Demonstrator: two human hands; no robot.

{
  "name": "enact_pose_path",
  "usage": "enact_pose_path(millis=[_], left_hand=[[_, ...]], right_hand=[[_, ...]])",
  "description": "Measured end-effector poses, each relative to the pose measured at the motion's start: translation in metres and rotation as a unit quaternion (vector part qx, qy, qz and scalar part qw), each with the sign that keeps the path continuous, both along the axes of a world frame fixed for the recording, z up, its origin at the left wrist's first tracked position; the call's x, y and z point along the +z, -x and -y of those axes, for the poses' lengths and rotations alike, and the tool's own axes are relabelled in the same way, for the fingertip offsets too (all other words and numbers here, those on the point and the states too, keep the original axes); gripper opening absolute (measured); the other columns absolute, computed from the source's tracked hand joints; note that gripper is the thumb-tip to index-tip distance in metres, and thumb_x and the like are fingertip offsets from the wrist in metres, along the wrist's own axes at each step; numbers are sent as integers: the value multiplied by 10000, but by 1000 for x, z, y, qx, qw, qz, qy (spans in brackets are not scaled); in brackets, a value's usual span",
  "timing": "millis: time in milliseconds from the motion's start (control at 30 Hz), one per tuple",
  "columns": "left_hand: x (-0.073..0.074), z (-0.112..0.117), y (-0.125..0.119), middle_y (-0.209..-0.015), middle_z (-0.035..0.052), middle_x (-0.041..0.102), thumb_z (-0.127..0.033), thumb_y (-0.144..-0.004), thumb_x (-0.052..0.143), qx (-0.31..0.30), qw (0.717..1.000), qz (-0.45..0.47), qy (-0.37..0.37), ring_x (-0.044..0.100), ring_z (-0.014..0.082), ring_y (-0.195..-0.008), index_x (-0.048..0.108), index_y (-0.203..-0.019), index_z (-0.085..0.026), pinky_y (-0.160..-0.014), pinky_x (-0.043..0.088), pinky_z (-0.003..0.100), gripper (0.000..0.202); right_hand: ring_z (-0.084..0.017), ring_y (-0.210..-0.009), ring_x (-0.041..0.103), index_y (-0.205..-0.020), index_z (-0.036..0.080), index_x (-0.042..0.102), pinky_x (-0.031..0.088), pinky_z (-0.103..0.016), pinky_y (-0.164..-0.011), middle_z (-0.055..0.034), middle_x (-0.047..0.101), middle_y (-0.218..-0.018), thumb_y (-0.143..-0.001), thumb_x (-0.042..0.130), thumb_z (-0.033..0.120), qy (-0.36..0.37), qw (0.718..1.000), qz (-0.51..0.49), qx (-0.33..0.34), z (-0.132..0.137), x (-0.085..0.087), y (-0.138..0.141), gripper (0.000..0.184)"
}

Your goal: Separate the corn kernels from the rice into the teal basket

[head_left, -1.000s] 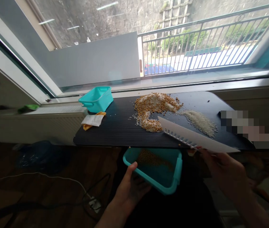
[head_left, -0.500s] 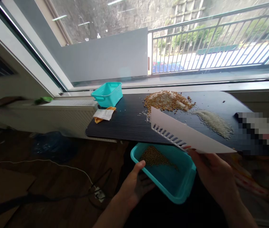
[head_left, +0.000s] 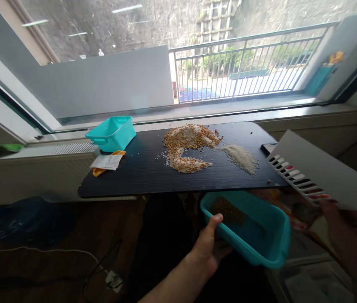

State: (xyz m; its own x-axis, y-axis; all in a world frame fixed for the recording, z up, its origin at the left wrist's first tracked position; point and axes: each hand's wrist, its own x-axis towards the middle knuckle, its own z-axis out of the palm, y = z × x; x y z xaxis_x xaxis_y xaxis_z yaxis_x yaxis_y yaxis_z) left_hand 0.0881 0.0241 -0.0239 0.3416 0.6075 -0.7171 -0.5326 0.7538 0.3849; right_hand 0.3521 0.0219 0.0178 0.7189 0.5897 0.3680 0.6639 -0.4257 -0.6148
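My left hand grips the near left rim of a teal plastic basin, thumb over the edge. Inside the basin, brownish grains lie gathered toward the left end. At the right, my right hand is closed on a white plastic sheet with a row of slots along one edge; the hand is dim and slightly blurred. On the dark table a curved pile of brown and white grains spreads, and a separate heap of white rice sits to its right.
A second teal basin stands at the table's back left, beside a white packet on orange cloth. The dark table meets the window sill. A phone-like object lies partly behind the sheet. A cable and power strip lie on the floor.
The view has swung to the right. My right hand has carried the slotted sheet away from the grain pile to the far right. My left hand still holds the basin, now shifted rightward.
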Motion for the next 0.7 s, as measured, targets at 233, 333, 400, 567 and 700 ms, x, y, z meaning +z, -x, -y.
enact_pose_path(millis=[233,333,400,567,700], left_hand=[[9,-15,-44,-1057,147,647,-410,-802,613,-42,999,8,-12,642,220,-864,547,-1209,-102,-792,511,332,515],[12,-17,-47,-1066,144,647,-407,-809,604,-47,999,9,-14,644,211,-846,554,-1209,-107,-794,515,332,502],[13,-16,-46,-1080,140,652,-400,-816,596,-48,999,14,-18,651,211,-859,557,-1213,-116,-804,520,333,490],[15,-12,-21,-1034,150,672,-426,-828,582,-45,999,7,-18,666,223,-852,562,-1203,-93,-837,519,351,502],[16,1,30,-1029,162,689,-420,-847,561,-44,999,-10,-10,679,252,-886,537,-1239,-80,-916,497,405,519]], right_hand=[[-343,-700,663,-549,323,535,469,-427,-538,-96,687,-634,-577,642,464,29,994,-102,18,12,27,-4,179],[-324,-669,660,-585,329,621,480,-421,-536,-76,706,-657,-562,677,474,47,989,-138,31,22,32,-4,157],[-324,-696,667,-647,338,678,488,-422,-544,-68,732,-733,-563,680,500,42,991,-126,32,28,31,-5,182],[-318,-698,689,-607,310,668,529,-415,-596,-45,735,-688,-542,705,454,27,985,-146,89,26,35,11,162],[-286,-654,692,-708,268,702,546,-380,-586,-27,738,-681,-590,679,501,-13,966,-163,202,-1,40,45,262]])
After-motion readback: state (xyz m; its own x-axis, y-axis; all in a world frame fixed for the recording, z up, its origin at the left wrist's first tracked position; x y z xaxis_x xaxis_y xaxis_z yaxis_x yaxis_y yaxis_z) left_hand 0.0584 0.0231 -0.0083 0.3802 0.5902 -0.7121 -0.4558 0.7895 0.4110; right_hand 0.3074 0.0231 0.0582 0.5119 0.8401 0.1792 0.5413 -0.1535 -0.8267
